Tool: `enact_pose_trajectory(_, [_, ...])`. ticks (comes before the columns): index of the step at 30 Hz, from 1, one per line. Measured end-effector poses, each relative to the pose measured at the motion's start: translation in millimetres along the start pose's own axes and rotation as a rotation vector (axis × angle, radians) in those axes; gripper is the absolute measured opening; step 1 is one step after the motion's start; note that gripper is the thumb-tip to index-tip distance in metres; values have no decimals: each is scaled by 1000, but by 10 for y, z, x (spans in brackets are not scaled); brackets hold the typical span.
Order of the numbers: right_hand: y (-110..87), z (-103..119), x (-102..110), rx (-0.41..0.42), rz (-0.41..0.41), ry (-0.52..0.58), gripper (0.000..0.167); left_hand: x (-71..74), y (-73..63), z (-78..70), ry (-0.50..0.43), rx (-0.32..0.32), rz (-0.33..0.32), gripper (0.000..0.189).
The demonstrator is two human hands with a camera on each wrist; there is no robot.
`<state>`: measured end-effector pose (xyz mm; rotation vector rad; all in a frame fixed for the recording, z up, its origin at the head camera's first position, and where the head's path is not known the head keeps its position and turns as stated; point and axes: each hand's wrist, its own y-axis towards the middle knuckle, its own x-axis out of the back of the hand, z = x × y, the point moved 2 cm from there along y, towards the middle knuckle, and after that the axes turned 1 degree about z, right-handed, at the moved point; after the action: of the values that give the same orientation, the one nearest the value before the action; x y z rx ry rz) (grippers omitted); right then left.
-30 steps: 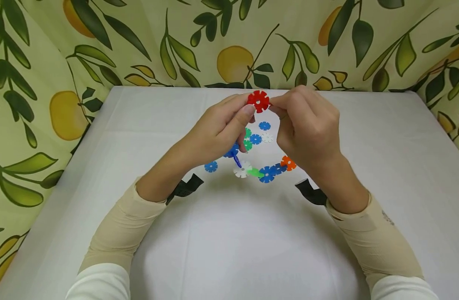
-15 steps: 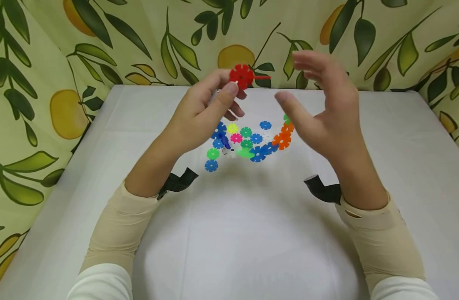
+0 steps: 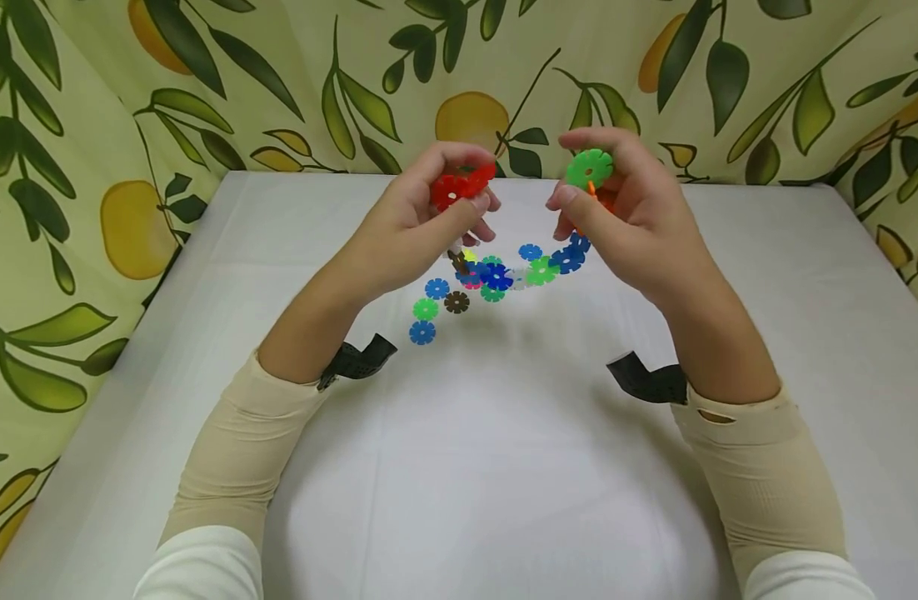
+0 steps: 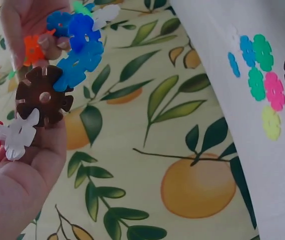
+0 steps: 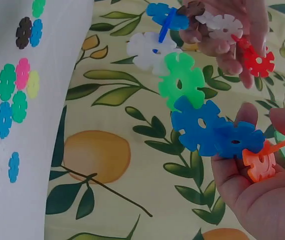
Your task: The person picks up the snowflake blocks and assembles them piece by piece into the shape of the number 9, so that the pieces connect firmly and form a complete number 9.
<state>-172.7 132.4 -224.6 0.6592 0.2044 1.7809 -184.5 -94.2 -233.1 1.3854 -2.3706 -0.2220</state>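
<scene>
A chain of interlocking snowflake discs hangs between both hands above the table. My left hand [image 3: 406,229] pinches its red discs [image 3: 450,193] between thumb and fingers. At the other end, my right hand [image 3: 642,221] holds the orange discs [image 5: 260,165] and the green disc [image 3: 590,169]. Between them the chain sags through white discs [image 4: 18,137], a brown disc [image 4: 42,95], blue discs [image 5: 197,124] and a bright green disc [image 5: 181,80]. In the head view, part of the orange discs is hidden behind the right thumb.
Loose discs lie flat on the white-covered table [image 3: 459,467] below the chain, among them a blue disc [image 3: 422,332], a light green disc [image 3: 426,308] and a brown disc [image 3: 456,302]. Behind the table hangs a fruit-patterned cloth [image 3: 264,75].
My right hand has let go of the red end, opened, and taken hold of the chain's orange and green end. My left hand has kept the red discs, and the chain now spans both hands.
</scene>
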Motion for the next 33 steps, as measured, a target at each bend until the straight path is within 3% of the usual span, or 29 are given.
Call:
enact_pose_trajectory(4, [-18, 21, -31, -10, 43, -120, 33, -28, -6, 34, 33, -6, 48, 41])
enact_pose_trajectory(8, [-26, 32, -87, 30, 115, -193, 35, -55, -19, 42, 70, -26, 82, 42])
enact_pose_trajectory(25, [-26, 0, -154, 18, 172, -164, 45, -52, -36, 4, 93, -23, 72, 36])
enact_pose_trajectory(29, [-9, -27, -115, 54, 145, -56, 47, -7, -45, -47, 90, -24, 34, 34])
enact_pose_trajectory(33, [34, -128, -57, 52, 111, 187, 37, 93, -69, -123, 128, -23, -11, 33])
